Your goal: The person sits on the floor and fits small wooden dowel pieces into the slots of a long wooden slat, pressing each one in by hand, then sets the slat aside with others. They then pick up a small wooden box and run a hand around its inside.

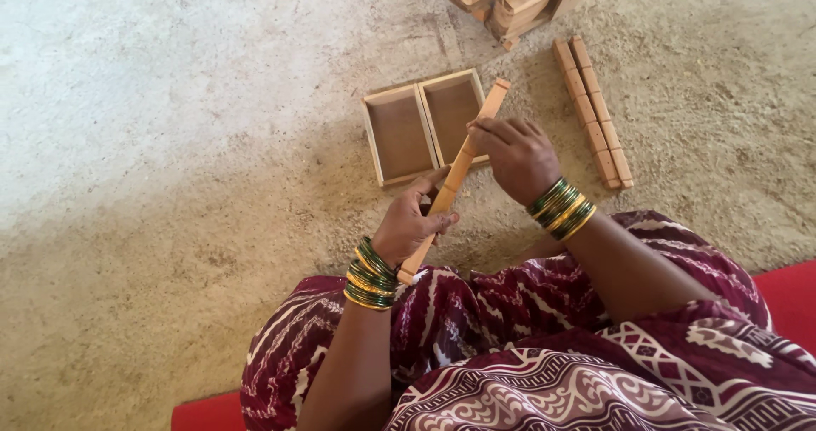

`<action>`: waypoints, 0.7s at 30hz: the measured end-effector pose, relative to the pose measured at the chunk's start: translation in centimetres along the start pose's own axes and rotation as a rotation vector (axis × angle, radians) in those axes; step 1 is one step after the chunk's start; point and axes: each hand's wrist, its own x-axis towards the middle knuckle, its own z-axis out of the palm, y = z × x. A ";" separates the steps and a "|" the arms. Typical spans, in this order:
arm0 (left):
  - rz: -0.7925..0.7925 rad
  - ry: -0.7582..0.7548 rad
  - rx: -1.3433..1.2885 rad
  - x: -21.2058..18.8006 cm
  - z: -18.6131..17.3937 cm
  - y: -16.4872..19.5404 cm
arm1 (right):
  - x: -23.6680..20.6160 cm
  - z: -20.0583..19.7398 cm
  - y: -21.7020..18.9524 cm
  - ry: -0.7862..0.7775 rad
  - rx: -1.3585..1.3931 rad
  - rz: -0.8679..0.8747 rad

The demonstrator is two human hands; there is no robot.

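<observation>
I hold a long, narrow wooden strip (459,169) slanted from my lap up toward the far right. My left hand (412,223) grips its lower part, thumb over the top. My right hand (514,155) closes around its upper part. Both wrists wear green and gold bangles. Just beyond the strip lies a shallow wooden tray (375,133) with two rectangular compartments, flat on the sandy ground; the strip's far end overlaps its right edge.
Two long notched wooden strips (593,112) lie side by side on the ground to the right. A heap of wooden blocks and pieces (514,2) sits at the top. I sit on a red mat (790,295), maroon patterned cloth over my knees.
</observation>
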 end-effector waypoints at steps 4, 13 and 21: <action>0.028 -0.023 0.026 0.0 0.1 -0.1 | 0.5 -0.6 1.8 -0.037 -0.054 0.176; -0.047 -0.031 0.047 0.1 0.3 -0.1 | -0.4 0.1 1.6 -0.049 0.028 0.204; 0.022 0.048 -0.253 0.1 -0.9 -1.6 | -1.1 -2.1 -8.2 -0.058 0.216 -0.060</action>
